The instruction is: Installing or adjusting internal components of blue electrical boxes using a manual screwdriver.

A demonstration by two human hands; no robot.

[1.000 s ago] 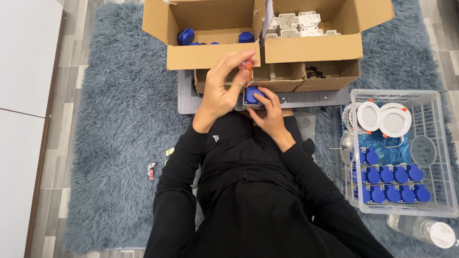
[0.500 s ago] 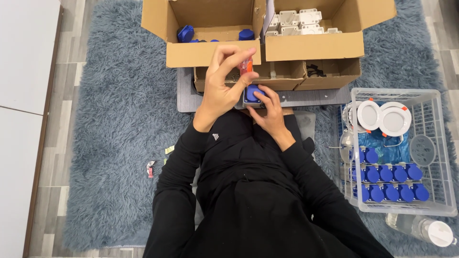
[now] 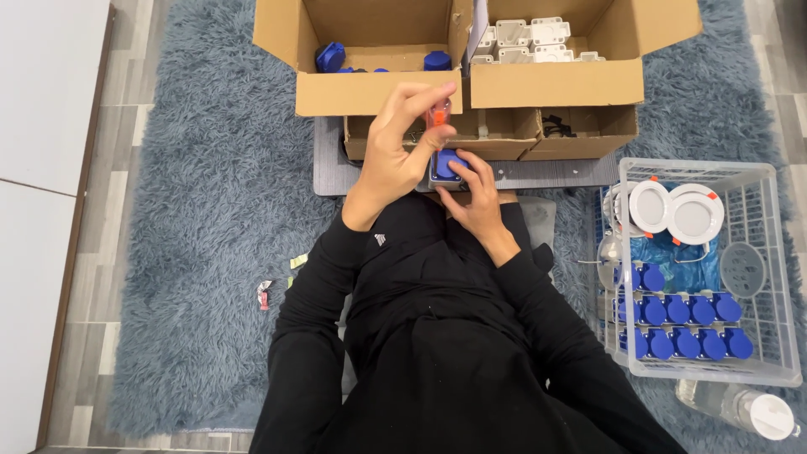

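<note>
My left hand [image 3: 395, 155] is raised over the grey board [image 3: 332, 172], its fingers pinched on a screwdriver with an orange handle [image 3: 438, 116] that points down. Under the tool sits a small blue and grey socket part [image 3: 445, 166]. My right hand [image 3: 475, 197] wraps around that part from below and holds it against the board. Both arms are in black sleeves. The tool's tip is hidden by my fingers.
Two open cardboard boxes stand beyond the board: the left one [image 3: 378, 88] holds blue parts, the right one [image 3: 555, 80] white parts. A clear plastic basket [image 3: 777, 252] at right holds round white lamps and several blue caps. A plastic bottle [image 3: 740, 408] lies near it. A shaggy blue rug [image 3: 202, 235] covers the floor.
Both hands stay in place on the tool and the part. The fingers of my left hand shift slightly around the screwdriver handle.
</note>
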